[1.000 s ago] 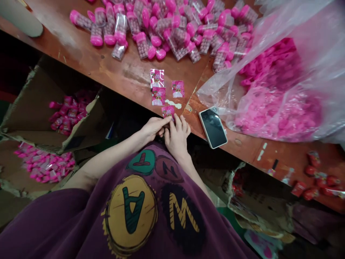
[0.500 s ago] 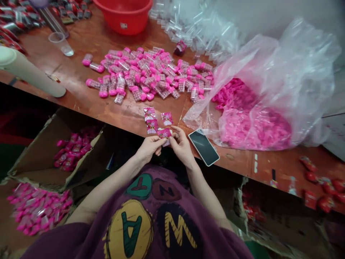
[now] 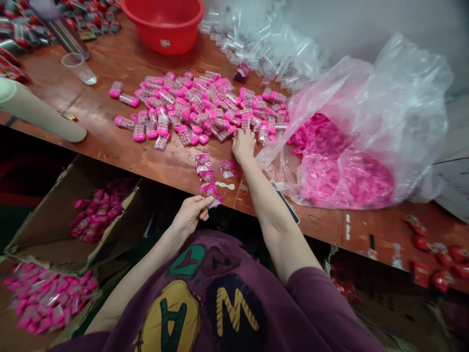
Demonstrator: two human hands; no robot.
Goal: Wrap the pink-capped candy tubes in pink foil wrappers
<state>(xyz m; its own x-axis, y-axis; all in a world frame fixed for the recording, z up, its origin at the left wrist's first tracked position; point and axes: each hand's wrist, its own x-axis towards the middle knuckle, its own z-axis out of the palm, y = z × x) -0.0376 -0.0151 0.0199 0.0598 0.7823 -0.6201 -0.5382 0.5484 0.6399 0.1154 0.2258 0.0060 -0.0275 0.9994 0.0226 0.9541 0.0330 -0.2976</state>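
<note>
My left hand (image 3: 190,214) pinches a small pink printed sticker (image 3: 210,191) at the near edge of the brown table (image 3: 110,146). My right hand (image 3: 244,144) reaches forward, fingers down on the near side of a pile of several clear tubes with pink caps (image 3: 200,107); whether it grips one I cannot tell. Two more pink stickers (image 3: 202,161) (image 3: 227,168) lie on the table between my hands, beside a white backing scrap (image 3: 225,186).
A clear plastic bag of pink caps (image 3: 348,161) lies right of my arm, and a phone (image 3: 289,210) is half hidden under it. A red basin (image 3: 164,22), a plastic cup (image 3: 78,66) and empty clear tubes (image 3: 267,44) sit farther back. Cardboard boxes (image 3: 47,225) with pink packets stand below left.
My right hand let go of the sticker and stretched forward to the tube pile. My left hand stays at the table edge with the sticker. The view tilted up.
</note>
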